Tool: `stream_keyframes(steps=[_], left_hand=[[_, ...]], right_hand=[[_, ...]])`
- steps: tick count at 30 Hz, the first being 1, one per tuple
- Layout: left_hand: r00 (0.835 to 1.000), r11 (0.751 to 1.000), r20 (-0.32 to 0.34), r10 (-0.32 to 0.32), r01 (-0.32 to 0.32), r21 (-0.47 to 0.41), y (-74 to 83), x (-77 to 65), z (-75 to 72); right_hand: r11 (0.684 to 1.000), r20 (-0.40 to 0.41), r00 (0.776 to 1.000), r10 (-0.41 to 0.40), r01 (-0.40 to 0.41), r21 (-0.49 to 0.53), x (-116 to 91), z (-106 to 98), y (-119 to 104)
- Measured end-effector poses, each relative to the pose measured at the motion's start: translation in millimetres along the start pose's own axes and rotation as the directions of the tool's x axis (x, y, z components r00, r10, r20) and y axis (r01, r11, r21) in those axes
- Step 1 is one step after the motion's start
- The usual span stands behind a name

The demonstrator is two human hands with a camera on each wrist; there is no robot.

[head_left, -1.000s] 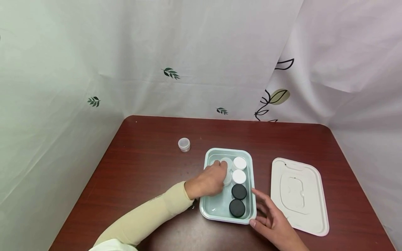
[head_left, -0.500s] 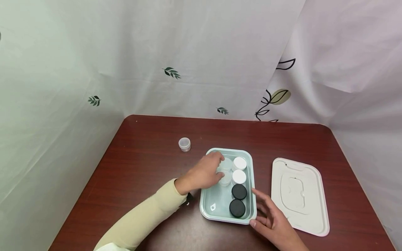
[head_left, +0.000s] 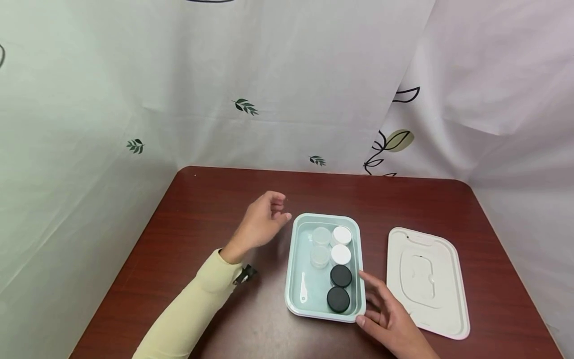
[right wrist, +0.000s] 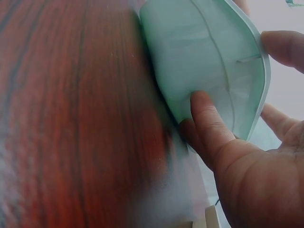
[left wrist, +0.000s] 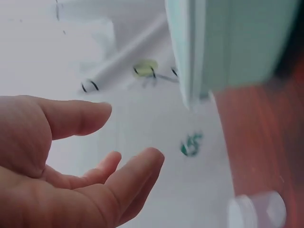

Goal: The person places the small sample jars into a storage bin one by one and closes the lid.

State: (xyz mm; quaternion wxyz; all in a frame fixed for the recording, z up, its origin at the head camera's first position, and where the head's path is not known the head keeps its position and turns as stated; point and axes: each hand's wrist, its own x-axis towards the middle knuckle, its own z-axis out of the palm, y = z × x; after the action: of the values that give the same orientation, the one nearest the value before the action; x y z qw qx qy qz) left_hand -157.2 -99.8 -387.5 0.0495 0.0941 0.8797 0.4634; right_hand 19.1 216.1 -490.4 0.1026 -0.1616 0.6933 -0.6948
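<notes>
My left hand (head_left: 260, 222) hovers left of the pale green plastic tray (head_left: 319, 286), its fingers loosely bent and holding nothing. In the left wrist view, a small clear jar (left wrist: 256, 211) stands on the table beyond the fingers; the hand hides it in the head view. My right hand (head_left: 390, 319) rests against the tray's right side near the front corner, fingers touching the outer wall (right wrist: 185, 57) and thumb at the rim. Inside the tray stand two clear jars (head_left: 320, 257), two white-lidded jars (head_left: 341, 255) and two black-lidded jars (head_left: 338, 299).
A white lid (head_left: 428, 284) lies flat on the dark red wooden table (head_left: 215, 199), right of the tray. A white curtain (head_left: 287, 75) with leaf prints hangs behind the table and along both sides.
My left hand has come out of the tray and moved left and away from me, now covering the lone clear jar. The two clear jars stay in the tray. The right hand keeps its place.
</notes>
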Motion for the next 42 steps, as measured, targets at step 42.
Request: stream_keyframes(steps=[42], left_hand=[[0.971,0.988,-0.184,-0.152,0.152,-0.014,-102.0,30.4,3.2]], right_hand=[[0.999,-0.005,1.000,0.022,-0.021,0.042,-0.2,2.3,1.2]])
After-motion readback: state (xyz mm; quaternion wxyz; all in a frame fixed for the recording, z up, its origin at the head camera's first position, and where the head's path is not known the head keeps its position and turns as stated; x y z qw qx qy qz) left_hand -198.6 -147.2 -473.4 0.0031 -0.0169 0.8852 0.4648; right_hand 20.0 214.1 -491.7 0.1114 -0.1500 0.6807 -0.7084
